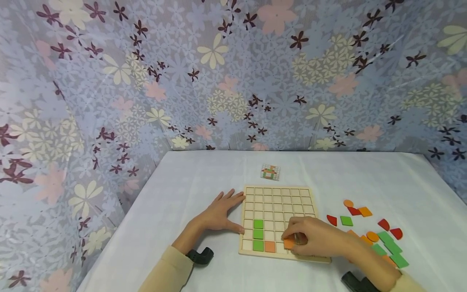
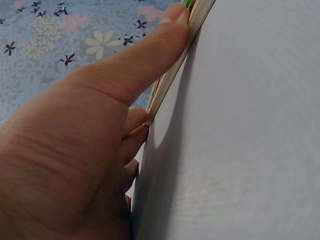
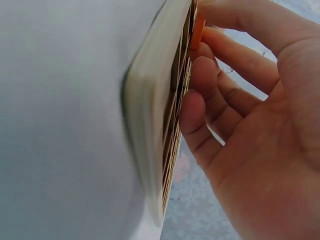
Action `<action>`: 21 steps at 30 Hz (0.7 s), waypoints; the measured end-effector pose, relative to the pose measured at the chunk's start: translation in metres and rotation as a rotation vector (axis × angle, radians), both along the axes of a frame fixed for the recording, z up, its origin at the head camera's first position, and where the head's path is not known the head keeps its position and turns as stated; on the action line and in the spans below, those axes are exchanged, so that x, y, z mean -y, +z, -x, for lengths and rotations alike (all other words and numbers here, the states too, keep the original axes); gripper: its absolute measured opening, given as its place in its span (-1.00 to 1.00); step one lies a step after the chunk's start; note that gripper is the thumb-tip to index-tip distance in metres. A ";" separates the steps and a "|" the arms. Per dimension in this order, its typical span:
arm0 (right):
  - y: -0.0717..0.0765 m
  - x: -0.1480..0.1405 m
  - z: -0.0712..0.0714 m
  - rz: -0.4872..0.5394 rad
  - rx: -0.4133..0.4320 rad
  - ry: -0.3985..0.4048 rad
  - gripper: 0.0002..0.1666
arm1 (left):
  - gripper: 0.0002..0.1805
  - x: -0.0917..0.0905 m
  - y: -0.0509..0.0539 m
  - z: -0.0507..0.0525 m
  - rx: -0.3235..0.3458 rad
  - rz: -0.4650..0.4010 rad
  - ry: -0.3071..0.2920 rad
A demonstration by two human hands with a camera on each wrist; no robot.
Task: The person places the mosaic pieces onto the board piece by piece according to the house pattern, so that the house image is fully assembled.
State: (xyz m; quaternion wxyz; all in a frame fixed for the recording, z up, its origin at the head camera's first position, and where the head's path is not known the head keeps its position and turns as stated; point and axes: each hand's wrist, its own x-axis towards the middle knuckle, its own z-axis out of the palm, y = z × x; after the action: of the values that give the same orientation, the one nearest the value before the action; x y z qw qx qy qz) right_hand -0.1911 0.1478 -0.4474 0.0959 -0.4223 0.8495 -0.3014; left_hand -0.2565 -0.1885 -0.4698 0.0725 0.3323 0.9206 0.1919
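Note:
A wooden grid board (image 1: pixel 284 200) lies on the white table. Three green squares (image 1: pixel 258 234) fill a column near its left side, and an orange square (image 1: pixel 270 246) lies beside the lowest one. My right hand (image 1: pixel 316 235) pinches another orange square tile (image 1: pixel 288 243) between thumb and fingers, over the bottom row. The right wrist view also shows this orange tile (image 3: pixel 198 34) at the fingertips, close against the board. My left hand (image 1: pixel 220 211) is spread at the board's left edge; its thumb (image 2: pixel 172 31) touches the rim there.
A small pattern card (image 1: pixel 270 172) lies behind the board. To the right are loose pieces: red quarter-rounds (image 1: pixel 396 233), orange discs (image 1: pixel 372 236), a green square (image 1: pixel 346 221) and green pieces (image 1: pixel 392 245). My right forearm passes over part of this pile. A flowered cloth (image 1: pixel 233 81) hangs behind the table.

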 end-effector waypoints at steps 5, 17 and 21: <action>0.000 0.004 -0.006 0.017 0.038 -0.011 -0.73 | 0.20 0.000 0.000 0.001 -0.007 0.000 -0.005; -0.002 0.009 -0.009 0.039 0.012 0.019 -0.68 | 0.19 0.002 0.002 -0.003 -0.015 -0.014 -0.006; -0.003 0.010 -0.008 0.035 0.010 0.006 -0.68 | 0.20 0.002 0.000 -0.002 -0.017 -0.008 -0.011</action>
State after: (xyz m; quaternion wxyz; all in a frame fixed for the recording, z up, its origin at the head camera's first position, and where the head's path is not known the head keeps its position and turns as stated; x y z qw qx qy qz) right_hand -0.1828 0.1381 -0.4500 0.0936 -0.4251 0.8423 -0.3180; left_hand -0.2547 -0.1903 -0.4694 0.0645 0.3393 0.9186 0.1923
